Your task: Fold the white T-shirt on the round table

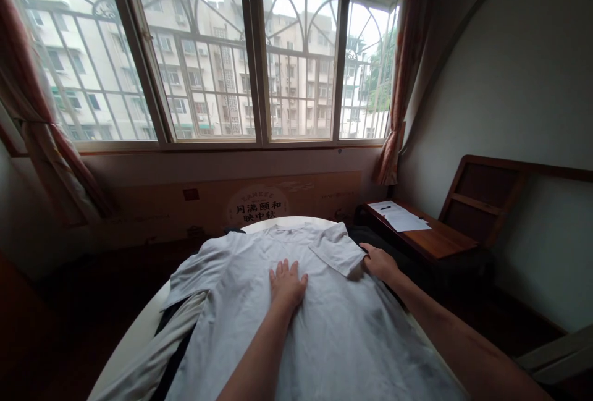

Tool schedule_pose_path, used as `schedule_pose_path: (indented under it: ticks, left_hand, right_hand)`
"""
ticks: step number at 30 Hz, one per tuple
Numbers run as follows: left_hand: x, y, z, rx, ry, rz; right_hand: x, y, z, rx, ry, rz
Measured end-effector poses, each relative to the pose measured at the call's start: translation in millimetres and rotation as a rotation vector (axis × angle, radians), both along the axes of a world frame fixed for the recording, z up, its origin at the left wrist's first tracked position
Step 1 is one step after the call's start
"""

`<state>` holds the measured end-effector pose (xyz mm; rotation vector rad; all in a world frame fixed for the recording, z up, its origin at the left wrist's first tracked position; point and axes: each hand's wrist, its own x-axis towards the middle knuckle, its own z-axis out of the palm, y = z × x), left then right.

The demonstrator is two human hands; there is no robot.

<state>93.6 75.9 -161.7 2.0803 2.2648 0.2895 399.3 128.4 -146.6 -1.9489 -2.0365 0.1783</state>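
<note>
With the white T-shirt (315, 314) spread across the worktop (134, 333), the left hand (287, 283) should press flat and open at centre while the right hand (380, 263), at three o'clock, pinches the folded sleeve (338, 251) edge, smoothing it squarely.

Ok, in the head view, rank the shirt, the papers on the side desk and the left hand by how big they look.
1. Shirt, by far.
2. Left hand and papers look alike; the papers lie farther off, so I won't rank them.
</note>
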Motion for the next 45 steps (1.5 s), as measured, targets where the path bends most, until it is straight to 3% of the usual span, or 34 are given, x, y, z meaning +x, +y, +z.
schedule_pose_path:
  ticks: [5,11,15,20,23,28,31,37,45]
  left_hand:
    - [-1,3,-2.0,-0.008,0.001,-0.006]
    - [-3,3,-4.7,0.011,-0.007,-0.01]
    - [-3,3,-5.6,0.02,-0.006,-0.013]
    - [0,2,-4.9,0.03,-0.002,-0.009]
    - [8,-4,3.8,0.063,0.021,-0.042]
    - [43,-14,31.0,0.107,0.062,-0.385]
    - [73,-17,38.9,0.078,0.076,-0.544]
    - [110,-10,21.0,0.082,-0.071,-0.552]
    - [117,8,-4.3,0.048,-0.107,-0.538]
  right_hand:
    - [-4,-10,5.0,0.044,-0.142,0.051]
    - [-16,-28,-1.9,0.041,-0.314,0.105]
    - [-10,-19,-0.3,-0.024,-0.328,0.148]
    - [4,23,14.3,-0.057,-0.201,0.169]
    - [10,51,16.8,-0.033,-0.105,0.161]
    - [18,95,11.7,-0.044,0.008,0.116]
    - [18,124,14.5,-0.032,0.032,0.123]
    - [5,178,24.2,0.002,0.015,0.204]
    - [-9,222,3.3,-0.112,-0.029,0.345]
